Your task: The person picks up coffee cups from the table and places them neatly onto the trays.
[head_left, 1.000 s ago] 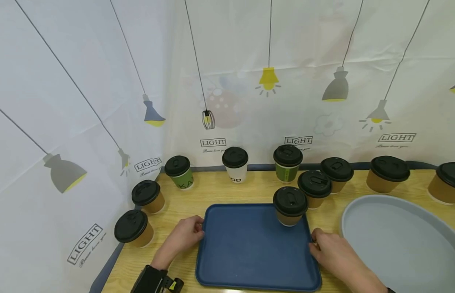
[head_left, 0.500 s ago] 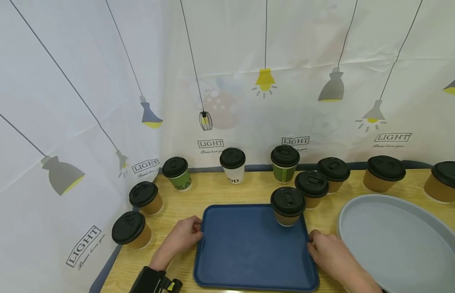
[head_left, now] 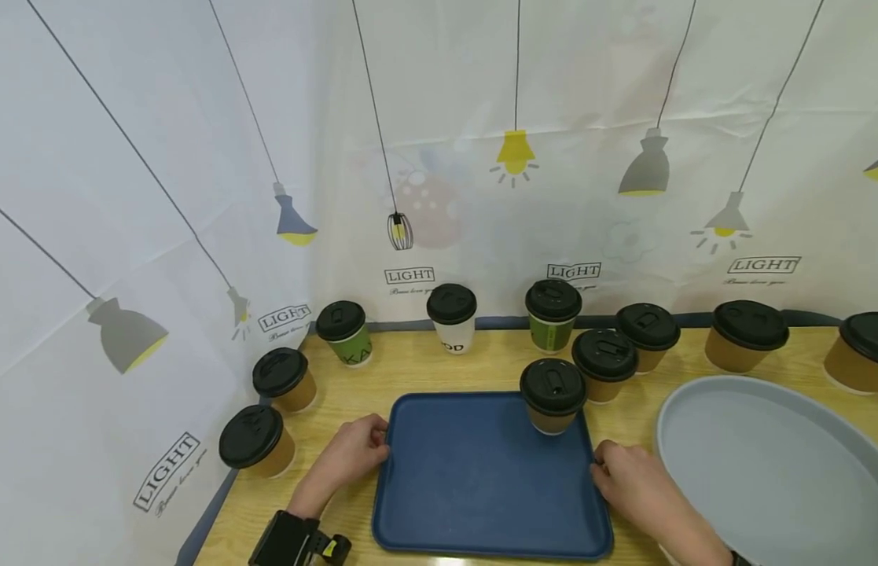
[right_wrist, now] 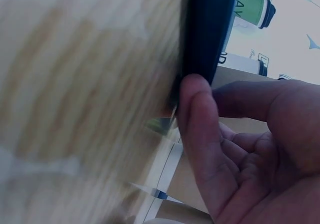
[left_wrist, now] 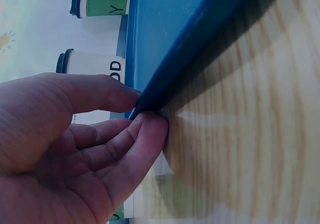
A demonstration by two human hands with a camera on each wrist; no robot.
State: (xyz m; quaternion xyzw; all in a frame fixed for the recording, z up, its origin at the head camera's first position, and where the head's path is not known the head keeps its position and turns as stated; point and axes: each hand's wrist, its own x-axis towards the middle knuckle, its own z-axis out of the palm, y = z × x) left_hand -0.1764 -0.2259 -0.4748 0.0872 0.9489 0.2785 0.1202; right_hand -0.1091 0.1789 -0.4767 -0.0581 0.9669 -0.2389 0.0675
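A dark blue rectangular tray point(head_left: 488, 487) is held at its two short sides. My left hand point(head_left: 352, 454) pinches the left rim; in the left wrist view the thumb point(left_wrist: 107, 94) lies over the rim and the fingers reach under it. The right rim is pinched by my right hand point(head_left: 637, 483), whose fingertips point(right_wrist: 196, 92) touch the tray's underside in the right wrist view. On the tray's far right corner stands a brown paper cup point(head_left: 552, 420) with a black lid, upright. Just behind it is another brown lidded cup point(head_left: 603, 389), off the tray.
A large grey oval tray point(head_left: 764, 448) lies to the right. Along the back stand a green cup point(head_left: 352, 350), a white cup point(head_left: 456, 336), another green cup point(head_left: 552, 334) and several brown ones. Two brown cups point(head_left: 272, 454) are at the left. A printed cloth point(head_left: 481, 220) hangs behind.
The blue tray, the cup on it and both hands have shifted very slightly left relative to the cups behind. Both hands keep their grip on the rim.
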